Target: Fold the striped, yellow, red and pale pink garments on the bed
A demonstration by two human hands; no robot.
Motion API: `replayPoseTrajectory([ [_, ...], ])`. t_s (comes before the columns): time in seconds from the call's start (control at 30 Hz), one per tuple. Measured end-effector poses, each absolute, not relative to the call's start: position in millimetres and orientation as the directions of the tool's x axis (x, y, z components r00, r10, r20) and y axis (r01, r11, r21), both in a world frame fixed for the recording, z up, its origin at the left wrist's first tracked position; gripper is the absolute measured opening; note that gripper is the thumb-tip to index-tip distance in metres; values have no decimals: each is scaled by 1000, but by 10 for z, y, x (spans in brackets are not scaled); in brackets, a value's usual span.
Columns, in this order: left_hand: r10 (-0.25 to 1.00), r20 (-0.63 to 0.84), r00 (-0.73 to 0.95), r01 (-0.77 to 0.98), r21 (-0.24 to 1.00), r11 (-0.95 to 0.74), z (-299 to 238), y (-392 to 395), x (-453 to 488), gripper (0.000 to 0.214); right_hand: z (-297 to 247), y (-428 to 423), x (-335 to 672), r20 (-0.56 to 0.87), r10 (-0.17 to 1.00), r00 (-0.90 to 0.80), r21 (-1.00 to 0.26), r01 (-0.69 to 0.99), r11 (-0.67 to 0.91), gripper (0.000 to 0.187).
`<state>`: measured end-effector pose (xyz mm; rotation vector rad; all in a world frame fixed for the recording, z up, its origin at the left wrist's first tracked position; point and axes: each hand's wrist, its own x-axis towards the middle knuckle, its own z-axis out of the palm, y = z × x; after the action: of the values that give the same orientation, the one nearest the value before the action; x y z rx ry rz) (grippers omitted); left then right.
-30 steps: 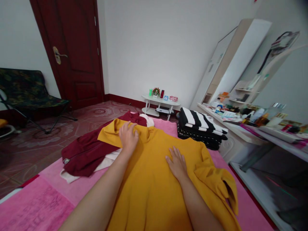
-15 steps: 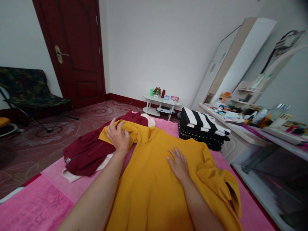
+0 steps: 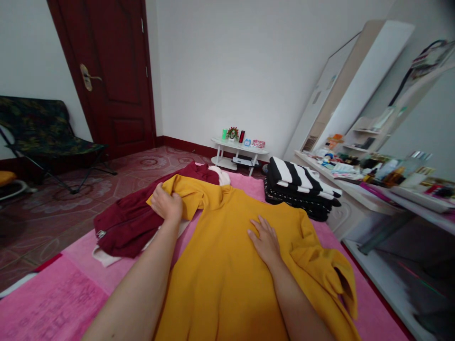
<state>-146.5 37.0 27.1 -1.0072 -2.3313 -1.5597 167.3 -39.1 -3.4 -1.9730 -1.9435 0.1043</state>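
A mustard-yellow short-sleeved T-shirt (image 3: 231,251) lies spread over the pink bedding, its neck end away from me. My left hand (image 3: 166,203) has its fingers curled round the hem of the left sleeve, at the far left of the shirt. On the chest of the shirt, right of its middle, my right hand (image 3: 266,240) rests flat with the fingers apart. The right sleeve is rumpled, and its opening faces the near right. A dark red zipped garment (image 3: 124,220) lies beside and partly under the left sleeve, with a pale garment showing beneath it.
A folded stack of black-and-white clothes (image 3: 302,184) sits at the bed's far right corner. To the right stands a cluttered dressing table (image 3: 377,201). Pink bedding (image 3: 53,303) shows at the near left. Beyond the bed are a small white table (image 3: 240,149) and a camouflage folding chair (image 3: 46,132).
My left hand has moved slightly left and down along the sleeve, and its fingers have closed on the hem. My right hand stays in place on the shirt.
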Motion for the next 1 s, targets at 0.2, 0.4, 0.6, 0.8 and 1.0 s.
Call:
replayPoseTrajectory([
  [0.2,510,464,-724,635,738,229,293,365,-1520,34,-42,-382,1686,207,978,40,-312,950,27,45],
  [0.4,552,531,-643,716,672,189,420,323,-1489,27,-17,-393,1688,208,977,44,-328,944,27,44],
  [0.6,564,617,-548,741,672,-15,806,194,-1297,27,-80,-366,1716,249,968,35,-352,934,57,42],
  [0.8,785,597,-166,638,672,-376,1083,-12,-697,23,-16,-397,1683,431,901,54,-620,743,252,37],
  [1.0,796,590,137,465,671,-577,1068,-297,-83,27,208,-602,1363,407,909,-88,-855,315,413,44],
])
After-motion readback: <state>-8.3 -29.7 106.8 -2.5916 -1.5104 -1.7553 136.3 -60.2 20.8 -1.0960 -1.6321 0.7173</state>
